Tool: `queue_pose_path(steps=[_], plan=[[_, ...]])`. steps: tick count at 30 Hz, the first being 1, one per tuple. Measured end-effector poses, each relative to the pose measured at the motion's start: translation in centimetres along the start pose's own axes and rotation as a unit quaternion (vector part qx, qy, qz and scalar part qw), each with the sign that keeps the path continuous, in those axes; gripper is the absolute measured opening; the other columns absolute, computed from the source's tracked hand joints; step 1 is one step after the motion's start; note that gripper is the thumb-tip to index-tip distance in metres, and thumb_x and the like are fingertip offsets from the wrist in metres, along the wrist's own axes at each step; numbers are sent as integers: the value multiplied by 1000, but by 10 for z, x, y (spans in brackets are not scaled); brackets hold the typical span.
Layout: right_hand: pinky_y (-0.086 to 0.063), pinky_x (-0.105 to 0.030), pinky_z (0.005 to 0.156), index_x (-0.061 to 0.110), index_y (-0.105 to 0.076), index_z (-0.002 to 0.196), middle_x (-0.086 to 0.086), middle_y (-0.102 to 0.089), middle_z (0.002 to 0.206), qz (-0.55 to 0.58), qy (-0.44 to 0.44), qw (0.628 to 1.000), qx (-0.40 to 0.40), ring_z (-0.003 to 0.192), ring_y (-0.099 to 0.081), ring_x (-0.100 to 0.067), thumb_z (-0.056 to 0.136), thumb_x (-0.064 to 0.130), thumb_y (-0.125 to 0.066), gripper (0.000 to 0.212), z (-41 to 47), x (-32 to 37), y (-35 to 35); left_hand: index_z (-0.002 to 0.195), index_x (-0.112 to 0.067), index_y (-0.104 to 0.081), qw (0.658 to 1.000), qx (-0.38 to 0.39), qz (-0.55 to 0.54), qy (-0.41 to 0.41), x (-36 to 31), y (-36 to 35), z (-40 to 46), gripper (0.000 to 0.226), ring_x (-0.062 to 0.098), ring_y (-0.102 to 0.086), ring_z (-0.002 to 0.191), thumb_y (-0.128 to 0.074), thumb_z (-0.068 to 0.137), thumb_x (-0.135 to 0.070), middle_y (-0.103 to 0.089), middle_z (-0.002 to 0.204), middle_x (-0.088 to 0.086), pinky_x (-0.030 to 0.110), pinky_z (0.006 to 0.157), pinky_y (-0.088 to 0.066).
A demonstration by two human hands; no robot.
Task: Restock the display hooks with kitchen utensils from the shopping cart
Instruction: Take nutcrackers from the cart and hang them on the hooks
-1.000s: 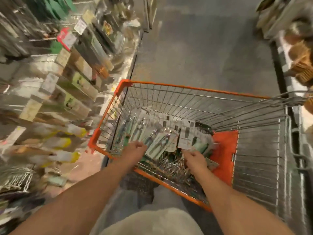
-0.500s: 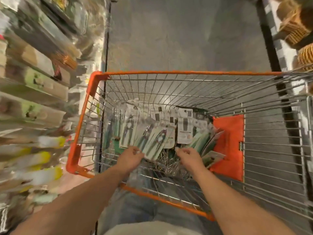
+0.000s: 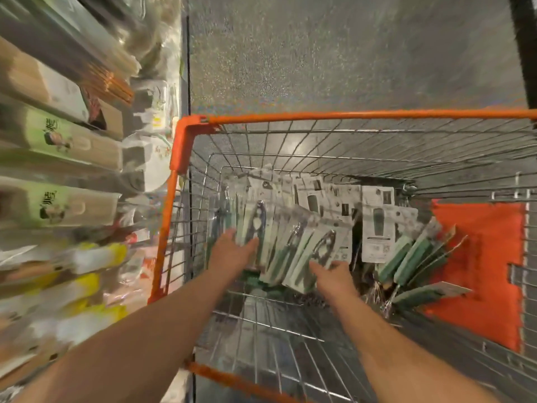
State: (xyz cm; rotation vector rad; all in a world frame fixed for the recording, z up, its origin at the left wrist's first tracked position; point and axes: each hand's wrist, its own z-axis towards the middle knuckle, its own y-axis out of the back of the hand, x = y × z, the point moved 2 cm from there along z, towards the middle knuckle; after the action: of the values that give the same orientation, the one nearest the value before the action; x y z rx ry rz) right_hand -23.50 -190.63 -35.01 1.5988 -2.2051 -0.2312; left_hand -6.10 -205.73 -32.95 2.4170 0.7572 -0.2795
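An orange-rimmed wire shopping cart holds a fanned row of carded utensil packets, metal crackers with green handles. My left hand grips the left end of that row, thumb over the front of a packet. My right hand pinches the lower right corner of the same row. More white cards stand behind, and loose green-handled utensils lie to the right.
The cart's orange child-seat flap fills its right side. Packed display shelves with boxed and bagged goods line the left, close to the cart's corner. Grey aisle floor stretches ahead.
My view has swung down and left over the cart. Both hands have reached deeper and now hold the fanned packets, the right hand having shifted left onto the row.
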Motion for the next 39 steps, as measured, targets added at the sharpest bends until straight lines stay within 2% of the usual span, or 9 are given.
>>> queue_pose_path(steps=[6, 13, 17, 22, 26, 30, 34, 37, 39], plan=[[-53, -43, 93, 5, -47, 134, -16, -62, 128, 8, -9, 995, -94, 111, -63, -39, 91, 39, -76, 62, 10, 4, -22, 151, -24, -49, 999, 29, -13, -29, 9, -17, 10, 63, 21, -60, 113, -71, 95, -41, -58, 134, 3, 39, 104, -51], [-46, -32, 88, 7, -56, 122, -5, -61, 106, 57, 40, 993, -96, 101, -62, -29, 99, 15, -67, 27, 0, 10, -15, 161, -18, -29, 1000, 19, -21, 1, 15, -25, 10, 80, 32, -35, 149, -70, 97, -42, -28, 165, 10, 44, 121, -31], [-58, -40, 82, 22, -56, 113, 1, -68, 106, 136, 43, 990, -15, 92, -67, -15, 102, 14, -61, 14, -6, 16, -18, 162, -14, -27, 996, 40, -72, 41, 12, -29, 17, 79, 32, -51, 136, -67, 99, -41, -45, 156, 10, 47, 117, -42], [-46, -21, 61, 17, -51, 121, 1, -67, 109, 145, 29, 987, 68, 82, -61, -6, 106, 21, -57, 17, -6, 29, -42, 142, -28, -50, 993, 37, -96, 56, 16, -34, 20, 65, 25, -67, 107, -72, 86, -53, -60, 133, 7, 49, 95, -59], [-47, -31, 80, 18, -42, 131, 3, -54, 100, 188, 36, 980, 52, 81, -53, -13, 104, 32, -61, 36, -4, 39, -58, 139, -26, -49, 986, 42, -141, 76, 10, -36, 21, 54, 25, -58, 118, -67, 94, -49, -51, 140, 2, 45, 101, -53], [-45, -29, 86, 9, -41, 148, 2, -53, 129, 207, 43, 975, 74, 102, -54, -15, 105, 35, -58, 53, -5, 42, -66, 127, -18, -45, 974, 43, -204, 92, 9, -37, 19, 40, 27, -63, 110, -67, 99, -37, -61, 127, 8, 49, 101, -54], [-41, -35, 106, 5, -27, 159, -12, -43, 157, 205, 38, 974, 88, 137, -49, -28, 102, 37, -63, 74, -7, 41, -62, 129, -24, -50, 972, 66, -209, 88, 15, -43, 21, 52, 26, -68, 110, -72, 91, -53, -68, 122, 2, 51, 99, -57], [-56, -28, 82, 9, -50, 144, -3, -68, 124, 202, 17, 975, 86, 104, -69, -16, 99, 30, -69, 53, 0, 37, -52, 142, -27, -55, 975, 77, -195, 77, 52, -71, 51, 122, 28, -64, 125, -67, 45, -100, -64, 142, 2, 53, 103, -54], [-55, -23, 69, 10, -62, 129, 1, -75, 106, 197, 9, 975, 102, 89, -72, -11, 97, 25, -71, 36, 2, 34, -50, 149, -32, -49, 970, 94, -207, 85, 70, -85, 63, 136, 28, -59, 132, -63, 34, -105, -57, 150, 1, 56, 107, -50]])
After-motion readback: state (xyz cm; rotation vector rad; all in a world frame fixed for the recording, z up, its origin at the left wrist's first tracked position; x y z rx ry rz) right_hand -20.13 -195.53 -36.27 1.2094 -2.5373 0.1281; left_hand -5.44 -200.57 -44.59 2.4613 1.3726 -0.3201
